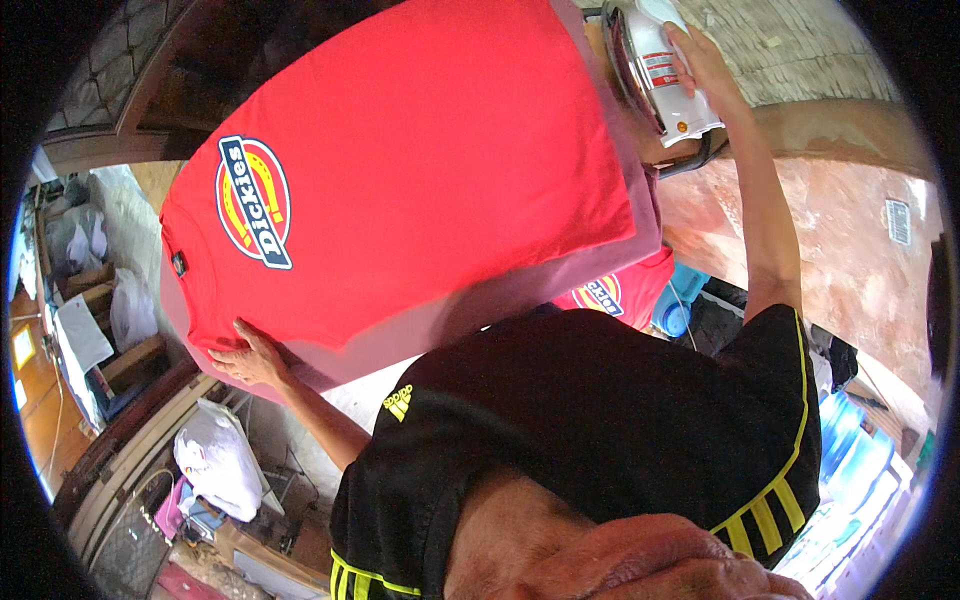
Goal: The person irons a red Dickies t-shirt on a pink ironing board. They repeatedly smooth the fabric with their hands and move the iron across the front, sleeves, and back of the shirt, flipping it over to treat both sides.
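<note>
A red T-shirt (430,150) with a round yellow, white and dark blue print lies spread over a mauve-covered ironing board (480,310). Its collar points left and its hem lies toward the right end. My left hand (250,360) rests on the shirt near the collar and sleeve, fingers stretched out and apart. At the board's right end, a white and grey clothes iron (650,85) sits on the iron rest, apart from the shirt. My right hand (708,75) is closed round the iron's handle; some of its fingers are hidden.
Below the board's right end is another red printed shirt (610,298), beside a blue plastic container (680,300). A pinkish wall (850,240) stands close on the right. To the lower left, a white plastic bag (215,460) sits among several household items.
</note>
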Action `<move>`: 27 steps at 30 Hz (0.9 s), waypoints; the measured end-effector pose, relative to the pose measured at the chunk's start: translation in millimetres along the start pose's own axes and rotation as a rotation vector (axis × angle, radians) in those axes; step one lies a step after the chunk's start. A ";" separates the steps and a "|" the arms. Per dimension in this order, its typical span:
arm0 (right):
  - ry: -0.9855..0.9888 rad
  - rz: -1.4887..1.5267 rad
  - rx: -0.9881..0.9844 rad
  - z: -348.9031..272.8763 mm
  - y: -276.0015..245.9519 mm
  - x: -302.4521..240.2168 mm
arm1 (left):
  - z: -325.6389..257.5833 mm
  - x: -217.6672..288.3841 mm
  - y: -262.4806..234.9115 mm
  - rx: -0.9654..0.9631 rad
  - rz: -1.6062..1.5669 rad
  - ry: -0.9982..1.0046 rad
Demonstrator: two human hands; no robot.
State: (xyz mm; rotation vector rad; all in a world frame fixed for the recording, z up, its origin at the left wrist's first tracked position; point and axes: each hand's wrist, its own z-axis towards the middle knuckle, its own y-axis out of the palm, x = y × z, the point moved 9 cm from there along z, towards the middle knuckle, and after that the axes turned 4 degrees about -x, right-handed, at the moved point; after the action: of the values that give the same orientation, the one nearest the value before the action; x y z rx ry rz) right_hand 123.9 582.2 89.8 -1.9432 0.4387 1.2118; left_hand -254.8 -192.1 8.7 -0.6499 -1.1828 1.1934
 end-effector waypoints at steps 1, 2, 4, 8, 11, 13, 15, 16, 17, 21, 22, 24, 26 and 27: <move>-0.017 0.032 -0.019 2.4 2.0 3.9 | 6.0 -6.4 -1.4 0.032 -0.028 0.024; -0.004 0.017 -0.024 0.2 8.8 4.2 | 11.5 -22.9 -11.7 0.156 -0.011 0.101; 0.012 0.013 0.010 -10.3 6.0 11.4 | 17.8 -28.1 -12.3 0.159 -0.054 0.110; 0.041 0.059 0.052 -18.6 6.3 24.4 | 36.7 -52.9 -15.0 0.174 -0.109 0.108; 0.003 0.048 0.053 -9.7 -3.1 29.3 | 49.9 -58.6 -7.2 0.172 -0.185 0.090; 0.013 -0.039 0.045 -4.3 -12.0 26.8 | 60.6 -60.8 -3.9 0.168 -0.247 0.091; -0.041 -0.320 0.290 -24.7 -4.8 -6.8 | 68.0 -67.6 4.7 0.133 -0.445 0.065; -0.672 -0.792 0.544 -43.7 4.3 -54.2 | 72.8 -69.8 10.4 0.115 -0.500 0.065; -0.665 -0.887 0.620 -54.3 -0.4 -41.1 | 78.9 -71.6 15.3 0.095 -0.553 0.069; -0.983 -1.032 0.515 -131.4 90.6 -57.6 | 77.9 -79.8 16.4 0.067 -0.548 0.055; -0.735 -0.933 0.414 -135.1 104.0 -24.7 | 79.4 -75.1 1.8 0.107 -0.310 0.129; -0.539 -0.880 0.327 -166.4 137.1 3.9 | 89.5 -83.2 5.0 -0.017 -0.505 0.149; -0.491 -0.893 0.400 -195.2 141.4 6.1 | 92.3 -49.0 7.5 -0.198 -0.654 0.126; -0.431 -0.828 0.400 -198.7 142.3 12.4 | 98.1 -57.1 3.0 -0.212 -0.704 0.169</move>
State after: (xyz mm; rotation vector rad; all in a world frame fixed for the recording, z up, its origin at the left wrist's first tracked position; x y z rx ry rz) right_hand 156.9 341.3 63.1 -1.2489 -0.3149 0.8550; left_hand -343.4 -262.6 16.8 -0.4185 -1.2546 0.4183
